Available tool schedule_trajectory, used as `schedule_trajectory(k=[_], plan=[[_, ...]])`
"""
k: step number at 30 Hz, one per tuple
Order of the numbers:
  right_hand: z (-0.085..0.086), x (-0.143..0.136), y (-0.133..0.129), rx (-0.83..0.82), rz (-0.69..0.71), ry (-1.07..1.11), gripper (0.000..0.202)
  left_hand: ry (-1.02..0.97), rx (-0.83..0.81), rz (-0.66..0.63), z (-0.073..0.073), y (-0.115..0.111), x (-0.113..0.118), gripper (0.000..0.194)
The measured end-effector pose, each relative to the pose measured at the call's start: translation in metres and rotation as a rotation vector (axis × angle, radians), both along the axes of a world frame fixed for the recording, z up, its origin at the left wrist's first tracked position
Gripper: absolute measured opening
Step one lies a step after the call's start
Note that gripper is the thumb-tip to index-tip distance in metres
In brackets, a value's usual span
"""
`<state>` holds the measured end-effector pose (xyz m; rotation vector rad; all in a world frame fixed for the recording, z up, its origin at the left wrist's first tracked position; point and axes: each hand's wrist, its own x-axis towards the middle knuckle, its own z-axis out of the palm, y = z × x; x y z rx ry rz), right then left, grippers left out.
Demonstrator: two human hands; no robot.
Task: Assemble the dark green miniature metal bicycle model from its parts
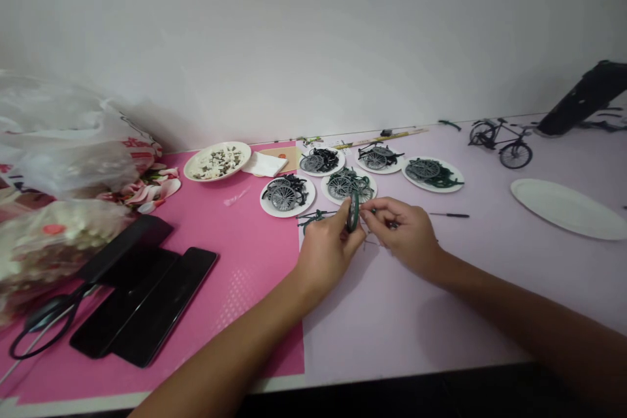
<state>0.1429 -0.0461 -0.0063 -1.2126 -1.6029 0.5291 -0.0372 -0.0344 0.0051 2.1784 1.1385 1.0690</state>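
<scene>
And the left hand [327,240] grips a small, round, dark-green wheel [353,213], held upright between thumb and fingers over the pink-and-lilac desk [372,320]! Right beside it, the right hand [405,235] has its fingertips bunched near the wheel's edge; whether they pinch anything, I can't tell. Just behind, a round white plate [373,187] carries grey spoked wheels [339,187] and green pieces, while a slim black-handled screwdriver [457,215] lies off to the right.

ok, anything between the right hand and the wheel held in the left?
Nothing visible. The right hand is right beside the wheel in the left hand; I can't tell if they touch. The nearest plate lies beyond, not between.
</scene>
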Motion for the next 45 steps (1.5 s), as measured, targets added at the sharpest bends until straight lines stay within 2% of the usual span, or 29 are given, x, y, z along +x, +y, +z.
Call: schedule_trajectory(k=[5, 7, 9, 14, 19, 24, 29, 35, 38, 41, 45], plan=[[-0.003, 0.013, 0.01, 0.472, 0.015, -0.358, 0.013, -0.066, -0.154, -0.013, 0.014, -0.008, 0.003, 0.02], [-0.002, 0.016, 0.013, 0.571, 0.027, -0.431, 0.013, -0.099, -0.18, -0.012, 0.017, -0.009, 0.004, 0.017], [0.0, 0.016, 0.014, 0.597, 0.02, -0.465, 0.013, -0.131, -0.202, -0.019, 0.018, -0.01, 0.004, 0.017], [0.003, 0.01, 0.011, 0.51, 0.042, -0.423, 0.014, -0.167, -0.229, -0.046, 0.018, -0.009, 0.005, 0.022], [0.003, 0.008, 0.006, 0.357, 0.08, -0.349, 0.014, -0.163, -0.2, -0.045, 0.014, -0.009, 0.005, 0.021], [0.001, 0.007, 0.002, 0.278, 0.071, -0.3, 0.011, -0.13, -0.182, -0.018, 0.011, -0.01, 0.005, 0.019], [0.0, 0.006, 0.003, 0.259, 0.064, -0.271, 0.012, -0.086, -0.172, 0.005, 0.013, -0.009, 0.005, 0.019], [-0.003, 0.006, 0.005, 0.286, -0.065, -0.131, 0.013, -0.082, -0.081, 0.043, 0.014, -0.007, 0.005, 0.018], [-0.003, 0.01, 0.009, 0.262, -0.108, -0.02, 0.016, -0.122, -0.061, 0.0, 0.015, -0.006, 0.001, 0.027], [-0.005, 0.015, 0.016, 0.259, -0.154, 0.05, 0.021, -0.165, -0.061, -0.112, 0.016, -0.005, -0.004, 0.039], [-0.009, 0.017, 0.022, 0.228, -0.102, 0.021, 0.044, -0.197, -0.062, -0.209, 0.014, 0.0, -0.009, 0.038]])
